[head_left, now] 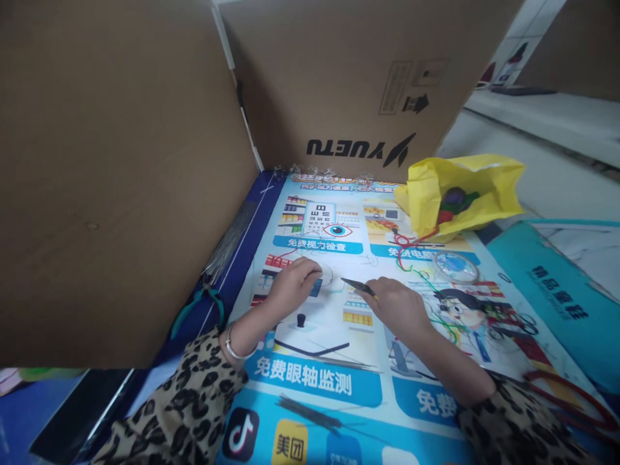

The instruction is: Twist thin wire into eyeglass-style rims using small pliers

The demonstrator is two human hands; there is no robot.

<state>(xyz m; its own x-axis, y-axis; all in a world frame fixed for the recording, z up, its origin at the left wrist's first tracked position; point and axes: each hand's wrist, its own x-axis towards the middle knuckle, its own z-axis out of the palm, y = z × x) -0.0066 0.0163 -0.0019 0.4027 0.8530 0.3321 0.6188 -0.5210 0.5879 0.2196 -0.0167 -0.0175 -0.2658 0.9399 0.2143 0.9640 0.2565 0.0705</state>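
Observation:
Near the middle of the printed sheet [358,266], my left hand [294,283] is closed, pinching a thin wire loop [330,276] at its fingertips. My right hand [397,303] is wrapped round dark pointed pliers [357,285], whose tip points left towards the loop. The two hands are apart. Below them, a bundle of thin dark wires [310,413] lies on the sheet. Red and green cords [404,248] run down the sheet from a yellow bag [465,194] at the right.
Tall cardboard panels [339,84] stand behind and at the left. A clear round spool [456,267] lies right of my right hand. Teal-handled pliers [213,300] and a wire bundle [232,242] lie at the left edge. A red cord coil [571,400] is at lower right.

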